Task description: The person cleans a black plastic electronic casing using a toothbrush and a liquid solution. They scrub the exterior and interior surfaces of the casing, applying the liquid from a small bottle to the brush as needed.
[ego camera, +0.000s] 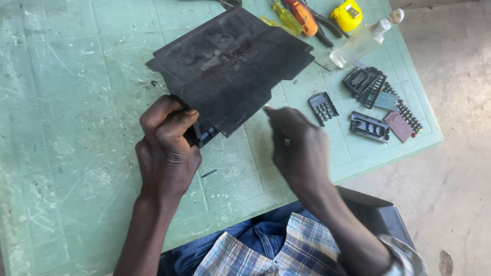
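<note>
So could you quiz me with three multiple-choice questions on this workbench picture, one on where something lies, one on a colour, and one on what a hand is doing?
1. Where does the clear bottle lie?
A. At the table's far right, by the tape measure
B. On the person's lap
C. Under the black panel

2. What colour is the cutting mat covering the table?
A. Red
B. Pale green
C. Black

3. What is the left hand doing?
A. Lying flat and empty on the mat
B. Holding a screwdriver
C. Gripping the near corner of the black panel

Answers:
1 A, the bottle rests beside the yellow tape measure near the far right edge.
2 B, the scratched gridded mat is pale green.
3 C, the left hand's fingers close round the panel's corner, while the right hand is blurred beside its edge.
</note>
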